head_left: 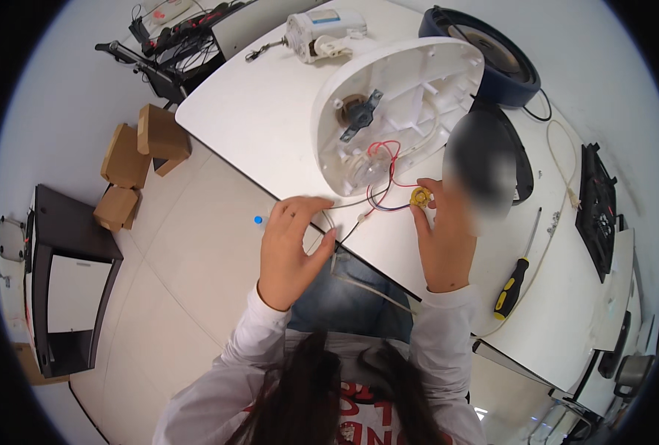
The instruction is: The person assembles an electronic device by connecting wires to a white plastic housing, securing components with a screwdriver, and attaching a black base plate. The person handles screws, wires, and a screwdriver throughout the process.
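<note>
My right hand pinches a small round yellow part between thumb and fingers; its exact kind I cannot make out. Thin red and dark wires run from it toward a white plastic housing, which lies hollow side up on the table. Inside the housing are a dark metal bracket and a clear plastic piece. At the table's front edge my left hand is open, thumb and fingers apart. Its fingertips are beside a grey cord that runs toward the housing.
A black and yellow screwdriver lies right of my right hand. White motor unit at the back, dark blue round basin behind the housing. A pale cord and a black panel lie at the right. Cardboard boxes stand on the floor.
</note>
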`<control>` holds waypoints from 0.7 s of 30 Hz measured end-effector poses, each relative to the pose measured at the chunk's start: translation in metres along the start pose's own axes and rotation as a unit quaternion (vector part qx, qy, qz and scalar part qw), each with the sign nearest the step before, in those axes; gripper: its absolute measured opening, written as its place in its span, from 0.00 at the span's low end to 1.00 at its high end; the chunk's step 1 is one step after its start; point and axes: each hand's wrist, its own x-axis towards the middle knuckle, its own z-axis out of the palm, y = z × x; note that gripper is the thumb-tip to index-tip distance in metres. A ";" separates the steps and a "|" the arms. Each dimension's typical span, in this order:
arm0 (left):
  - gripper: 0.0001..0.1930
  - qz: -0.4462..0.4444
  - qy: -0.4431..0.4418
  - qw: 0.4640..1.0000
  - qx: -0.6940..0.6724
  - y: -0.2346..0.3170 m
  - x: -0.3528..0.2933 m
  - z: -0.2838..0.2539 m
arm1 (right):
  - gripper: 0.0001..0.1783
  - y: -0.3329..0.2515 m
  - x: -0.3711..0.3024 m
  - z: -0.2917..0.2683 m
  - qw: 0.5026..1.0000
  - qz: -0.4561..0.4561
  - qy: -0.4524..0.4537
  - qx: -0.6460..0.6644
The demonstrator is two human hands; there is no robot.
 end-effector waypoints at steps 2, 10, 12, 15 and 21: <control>0.18 0.000 -0.001 1.000 0.009 0.004 -0.001 0.001 | 0.18 -0.001 0.007 -0.001 1.000 0.022 0.001 0.020; 0.15 0.028 -0.012 0.999 0.033 0.007 -0.009 0.008 | 0.18 -0.018 0.030 -0.031 0.998 -0.024 0.038 0.038; 0.15 0.024 -0.011 1.000 0.005 0.008 -0.010 0.010 | 0.18 -0.023 0.039 -0.034 0.995 -0.044 0.053 0.077; 0.13 0.019 -0.006 0.999 -0.035 0.011 -0.010 0.013 | 0.18 -0.020 0.061 -0.032 0.986 -0.058 0.054 0.147; 0.12 -0.032 0.018 0.987 -0.159 0.027 -0.003 0.008 | 0.19 0.012 0.093 -0.013 0.976 -0.054 0.023 0.210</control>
